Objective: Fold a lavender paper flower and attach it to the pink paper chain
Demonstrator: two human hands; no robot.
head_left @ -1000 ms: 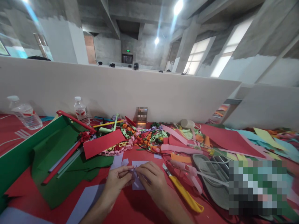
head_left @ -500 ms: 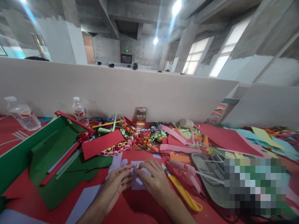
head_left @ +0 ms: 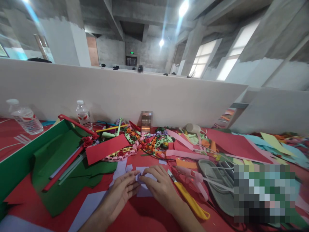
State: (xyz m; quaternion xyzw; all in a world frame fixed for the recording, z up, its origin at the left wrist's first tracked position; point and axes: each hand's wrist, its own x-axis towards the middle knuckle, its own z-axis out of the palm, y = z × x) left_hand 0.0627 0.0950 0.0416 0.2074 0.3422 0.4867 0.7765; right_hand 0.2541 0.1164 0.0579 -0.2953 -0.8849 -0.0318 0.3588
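Note:
Between the fingertips of my left hand and my right hand is a small folded piece of purple paper. Both hands pinch it, and its shape is partly covered by the fingers. Under them, on the red tabletop, lies a flat purple paper sheet. Just right of my right hand are a yellow-handled utility knife and a pink glue gun. More purple paper lies beneath and beside my left forearm.
Behind my hands is a heap of colourful paper chains. Green paper and a red rolled stick lie left. A grey tray with cables stands right. Two water bottles stand before a white partition.
The fingers have shifted very slightly around the purple piece, which stays between them. The whole view has moved a little; nothing else has visibly changed.

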